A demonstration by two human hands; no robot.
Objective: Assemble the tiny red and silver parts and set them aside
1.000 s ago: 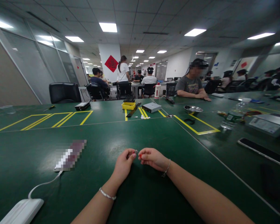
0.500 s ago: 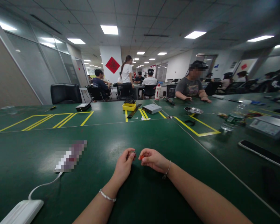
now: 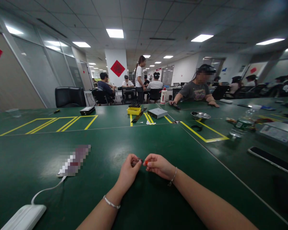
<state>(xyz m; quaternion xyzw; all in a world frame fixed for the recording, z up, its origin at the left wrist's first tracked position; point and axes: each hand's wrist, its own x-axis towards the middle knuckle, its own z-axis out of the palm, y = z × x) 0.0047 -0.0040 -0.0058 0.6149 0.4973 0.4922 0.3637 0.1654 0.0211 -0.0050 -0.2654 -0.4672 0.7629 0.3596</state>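
Just above the green table, both hands meet near the middle of the view. My left hand pinches a small dark, partly shiny piece between thumb and fingers; it is too small to name. My right hand is closed on a small orange-red piece, mostly covered by the fingers. The fingertips of the two hands almost touch, and I cannot tell whether the two pieces are in contact.
On the left, a phone is cabled to a white power bank. Farther off are a yellow tray, a grey metal box, a steel bowl and a water bottle. A co-worker sits across the table.
My left hand has moved slightly right, bringing its fingertips closer to my right hand. The co-worker across the table has reached a hand to a dark object. The view has shifted slightly.
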